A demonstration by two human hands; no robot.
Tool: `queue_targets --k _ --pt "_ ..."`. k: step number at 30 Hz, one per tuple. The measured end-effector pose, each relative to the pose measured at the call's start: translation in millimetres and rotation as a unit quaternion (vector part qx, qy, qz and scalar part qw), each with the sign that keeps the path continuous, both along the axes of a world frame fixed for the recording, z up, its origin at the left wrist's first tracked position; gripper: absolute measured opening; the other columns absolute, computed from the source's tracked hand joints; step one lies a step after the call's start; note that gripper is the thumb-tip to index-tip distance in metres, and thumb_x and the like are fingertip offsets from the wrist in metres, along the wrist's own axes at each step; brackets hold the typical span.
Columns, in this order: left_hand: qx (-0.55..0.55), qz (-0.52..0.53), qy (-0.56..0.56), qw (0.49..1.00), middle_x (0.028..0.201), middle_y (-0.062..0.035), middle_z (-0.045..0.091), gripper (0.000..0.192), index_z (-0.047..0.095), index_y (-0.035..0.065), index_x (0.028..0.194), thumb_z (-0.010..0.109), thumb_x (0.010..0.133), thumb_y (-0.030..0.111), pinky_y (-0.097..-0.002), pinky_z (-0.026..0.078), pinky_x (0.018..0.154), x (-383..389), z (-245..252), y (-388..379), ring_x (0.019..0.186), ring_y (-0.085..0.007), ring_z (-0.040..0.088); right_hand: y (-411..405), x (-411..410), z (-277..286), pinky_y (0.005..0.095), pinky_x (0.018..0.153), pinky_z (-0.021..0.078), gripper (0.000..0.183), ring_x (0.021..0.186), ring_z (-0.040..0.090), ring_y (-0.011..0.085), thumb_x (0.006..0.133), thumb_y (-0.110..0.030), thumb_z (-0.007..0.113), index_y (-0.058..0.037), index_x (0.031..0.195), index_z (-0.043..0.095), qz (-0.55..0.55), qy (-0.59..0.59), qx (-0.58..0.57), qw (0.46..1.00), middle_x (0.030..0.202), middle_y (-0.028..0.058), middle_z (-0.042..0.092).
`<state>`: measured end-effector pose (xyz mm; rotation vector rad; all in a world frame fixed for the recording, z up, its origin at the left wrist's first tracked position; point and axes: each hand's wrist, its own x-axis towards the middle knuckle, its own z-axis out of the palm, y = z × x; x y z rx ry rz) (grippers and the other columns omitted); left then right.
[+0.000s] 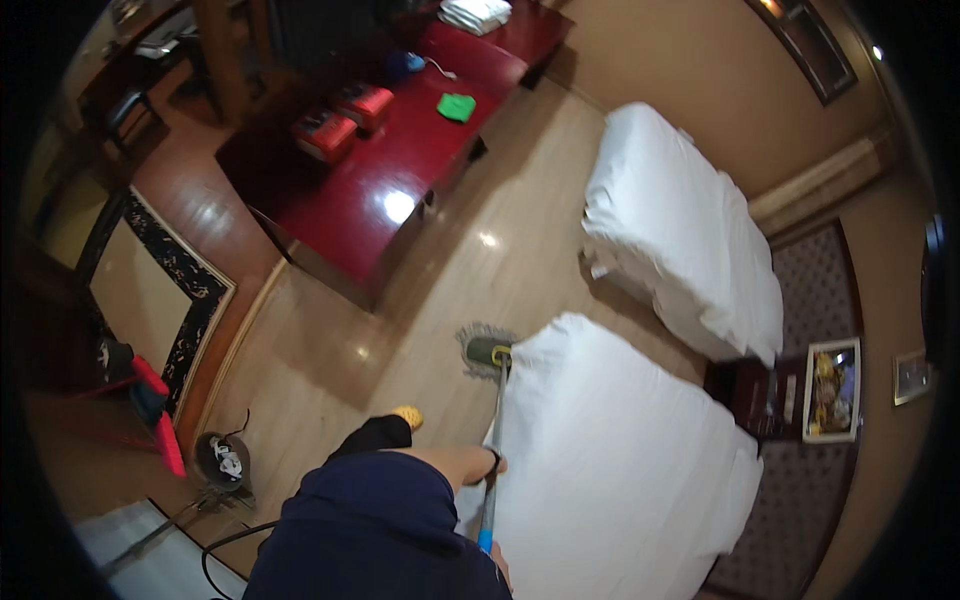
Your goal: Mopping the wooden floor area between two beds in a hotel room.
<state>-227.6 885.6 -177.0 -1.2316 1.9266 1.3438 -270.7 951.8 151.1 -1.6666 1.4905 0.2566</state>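
Note:
A flat mop's green head with grey fringe (486, 351) lies on the light floor, its right side against the cloth-draped furniture. From its yellow joint a grey metal pole (498, 412) runs down to a blue grip section (485, 540). My left hand (496, 465), with a dark band at the wrist, is closed around the pole. Lower in the picture, my right hand (501, 567) is at the blue grip end, partly hidden by my dark blue top. A yellow shoe (409, 417) shows on my foot to the left.
White cloths cover two large pieces of furniture (622, 465), (675, 225) at the right. A glossy red table (337, 217) bears red boxes (327, 135) and a green cloth (457, 107). At the left stand a marble-patterned frame (169, 247) and a round dark bin-like container (222, 459).

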Motion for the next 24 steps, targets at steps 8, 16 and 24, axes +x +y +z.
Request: queue_targets --k 8,16,24 --pt "-0.086 -0.193 0.063 0.975 0.090 -0.0123 0.059 0.019 0.062 0.0060 0.084 0.054 0.067 0.012 -0.0347 0.046 0.069 -3 81 84 0.080 -0.0235 0.057 178 -22 20 0.0430 0.067 0.0407 0.043 0.078 0.051 0.0385 0.066 -0.026 0.059 -0.0053 0.100 0.044 -0.191 0.037 0.034 0.980 0.084 0.0203 0.054" --pt "-0.151 -0.435 0.135 0.877 0.067 -0.0102 0.058 0.018 0.063 0.0064 0.072 0.047 0.076 0.013 -0.0319 0.046 0.055 -40 112 275 0.061 -0.0206 0.056 365 -26 103 0.0415 0.065 0.0419 0.052 0.076 0.053 0.0377 0.064 -0.028 0.060 -0.0097 0.110 0.043 -0.323 0.143 0.128 0.927 0.084 0.0219 0.055" --pt "0.135 -0.195 0.123 0.964 0.068 -0.0101 0.055 0.013 0.058 0.0050 0.068 0.048 0.075 0.010 -0.0332 0.044 0.055 -129 74 474 0.062 -0.0199 0.053 513 -73 154 0.0336 0.062 0.0441 0.039 0.071 0.056 0.0303 0.058 -0.012 0.065 -0.0086 0.096 0.056 -0.416 0.201 -0.014 0.887 0.078 0.0174 0.057"
